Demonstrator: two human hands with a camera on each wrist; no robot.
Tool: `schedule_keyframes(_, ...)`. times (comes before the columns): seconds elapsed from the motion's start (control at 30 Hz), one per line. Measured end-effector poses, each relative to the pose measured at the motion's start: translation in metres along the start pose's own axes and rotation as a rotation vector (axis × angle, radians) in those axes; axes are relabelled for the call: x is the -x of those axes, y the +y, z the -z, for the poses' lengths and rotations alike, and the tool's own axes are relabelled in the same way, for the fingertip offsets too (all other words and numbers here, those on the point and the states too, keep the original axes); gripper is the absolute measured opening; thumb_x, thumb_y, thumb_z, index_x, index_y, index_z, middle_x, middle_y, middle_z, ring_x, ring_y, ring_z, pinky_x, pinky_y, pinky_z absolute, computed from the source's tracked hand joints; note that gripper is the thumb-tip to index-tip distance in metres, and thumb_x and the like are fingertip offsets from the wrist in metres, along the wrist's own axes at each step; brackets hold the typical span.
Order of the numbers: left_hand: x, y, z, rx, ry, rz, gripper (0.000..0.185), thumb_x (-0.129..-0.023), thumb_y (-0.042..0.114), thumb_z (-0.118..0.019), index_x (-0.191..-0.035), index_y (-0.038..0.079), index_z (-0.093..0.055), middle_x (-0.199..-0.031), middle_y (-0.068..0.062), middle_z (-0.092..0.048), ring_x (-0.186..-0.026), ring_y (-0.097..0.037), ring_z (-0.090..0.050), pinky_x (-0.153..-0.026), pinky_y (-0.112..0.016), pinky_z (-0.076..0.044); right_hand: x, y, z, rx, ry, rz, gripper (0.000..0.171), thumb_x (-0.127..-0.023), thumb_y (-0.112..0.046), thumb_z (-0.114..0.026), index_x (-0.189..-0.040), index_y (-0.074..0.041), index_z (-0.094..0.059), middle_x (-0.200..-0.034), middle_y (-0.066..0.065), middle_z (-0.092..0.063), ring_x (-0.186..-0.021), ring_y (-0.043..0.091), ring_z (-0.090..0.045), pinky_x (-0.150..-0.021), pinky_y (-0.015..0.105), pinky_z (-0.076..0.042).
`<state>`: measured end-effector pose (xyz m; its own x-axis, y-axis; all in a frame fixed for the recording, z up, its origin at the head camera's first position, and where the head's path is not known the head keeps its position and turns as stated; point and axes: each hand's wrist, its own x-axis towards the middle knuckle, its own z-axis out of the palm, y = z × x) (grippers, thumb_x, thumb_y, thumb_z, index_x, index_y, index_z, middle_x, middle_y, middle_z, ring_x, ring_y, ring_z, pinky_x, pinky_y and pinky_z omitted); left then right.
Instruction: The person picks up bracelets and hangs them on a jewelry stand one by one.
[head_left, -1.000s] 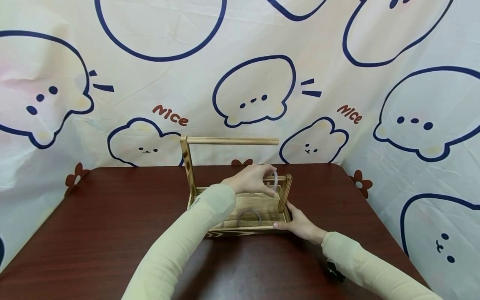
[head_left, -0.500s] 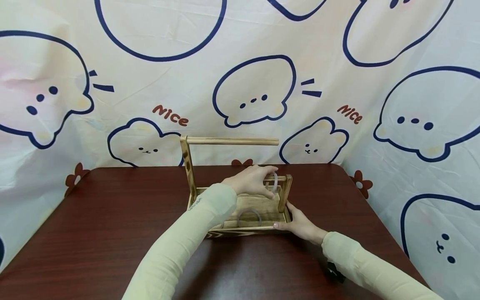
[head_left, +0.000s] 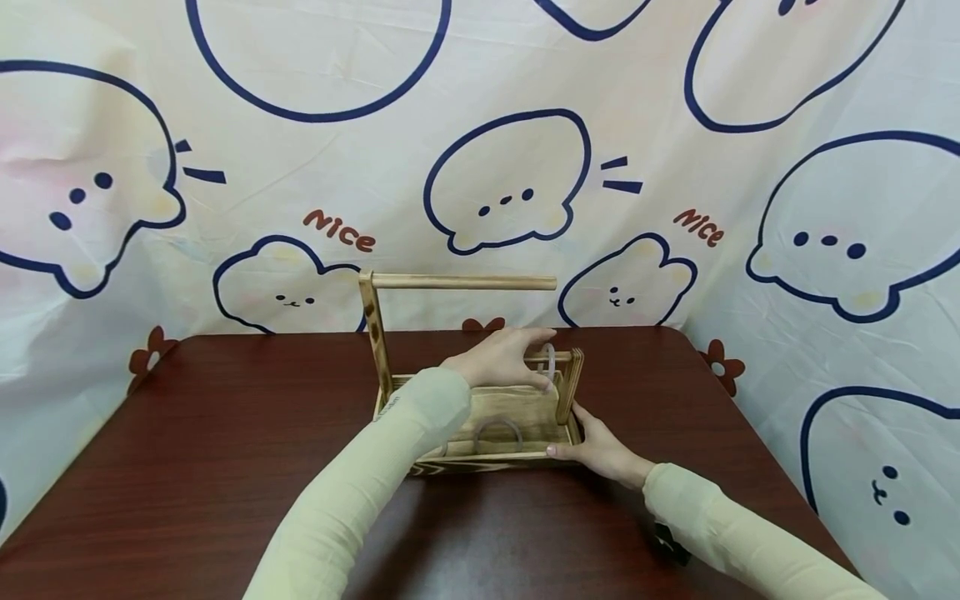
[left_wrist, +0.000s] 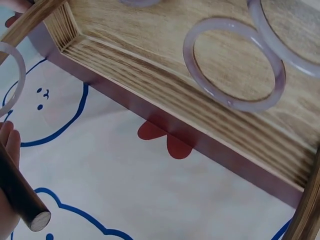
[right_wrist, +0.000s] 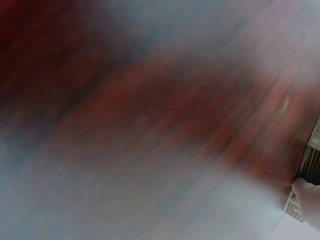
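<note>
A wooden stand (head_left: 517, 408) has a tray-like base and two horizontal rods at different heights. My left hand (head_left: 498, 358) reaches over the base to the lower rod (left_wrist: 32, 20). Its thumb and fingers hold a pale, translucent bangle (head_left: 551, 363) at that rod, near the right post (head_left: 571, 387). The left wrist view cuts off part of this bangle, so its exact fit on the rod is unclear. My right hand (head_left: 600, 450) grips the base's front right corner, thumb at the front rim. Another lilac-tinted bangle (left_wrist: 277, 75) lies in the base among further rings.
The taller rod (head_left: 465, 282) extends rightward from the left post (head_left: 377, 333), above my left hand. Dark reddish-brown tabletop (head_left: 225, 467) surrounds the stand. A patterned cloth (head_left: 300, 167) hangs behind and at the sides. A small black device (head_left: 670, 543) shows under the right forearm.
The left thumb and fingers shift slightly around the bangle, which turns a little and stays at the lower rod. The right hand and stand keep their places.
</note>
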<state>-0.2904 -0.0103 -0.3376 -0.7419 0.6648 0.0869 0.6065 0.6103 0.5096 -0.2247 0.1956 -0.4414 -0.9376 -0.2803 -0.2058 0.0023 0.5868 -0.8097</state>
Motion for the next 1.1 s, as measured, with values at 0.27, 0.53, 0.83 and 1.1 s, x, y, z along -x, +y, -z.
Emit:
schedule_keyframes(0.27, -0.001, -0.002, -0.001, 0.051, 0.089, -0.021, 0.066, -0.081, 0.039, -0.068, -0.137, 0.016, -0.043, -0.136, -0.001, -0.049, -0.126, -0.015, -0.044, -0.102, -0.032, -0.037, 0.0, 0.0, 0.0, 0.008, 0.008, 0.005, 0.104, -0.076, -0.037, -0.073, -0.147, -0.002, -0.006, -0.152, 0.019, -0.01, -0.139, 0.035, -0.008, -0.107, 0.056, -0.018)
schedule_keyframes(0.53, 0.002, 0.0, -0.001, 0.045, 0.154, -0.046, 0.052, -0.085, 0.034, -0.064, -0.132, 0.015, -0.05, -0.131, 0.0, -0.054, -0.123, -0.016, -0.047, -0.101, -0.033, -0.039, 0.001, -0.002, 0.0, -0.013, 0.007, 0.024, 0.101, -0.077, -0.034, -0.073, -0.147, -0.001, -0.008, -0.152, 0.019, -0.011, -0.139, 0.035, -0.009, -0.107, 0.056, -0.018)
schedule_keyframes(0.83, 0.011, 0.005, 0.007, 0.092, 0.262, -0.036, 0.042, -0.089, 0.028, -0.061, -0.128, 0.017, -0.054, -0.132, -0.001, -0.053, -0.122, -0.017, -0.048, -0.1, -0.035, -0.039, 0.0, -0.001, -0.001, -0.009, 0.011, 0.027, 0.099, -0.078, -0.031, -0.073, -0.147, -0.001, -0.008, -0.152, 0.019, -0.011, -0.139, 0.035, -0.009, -0.107, 0.056, -0.02)
schedule_keyframes(1.1, 0.029, 0.004, 0.013, 0.09, 0.352, -0.005, 0.038, -0.089, 0.025, -0.061, -0.125, 0.018, -0.057, -0.129, 0.001, -0.055, -0.118, -0.018, -0.051, -0.097, -0.037, -0.042, 0.0, -0.001, -0.001, 0.0, 0.013, 0.022, 0.101, -0.077, -0.034, -0.073, -0.147, 0.0, -0.008, -0.152, 0.019, -0.012, -0.139, 0.036, -0.009, -0.106, 0.057, -0.02)
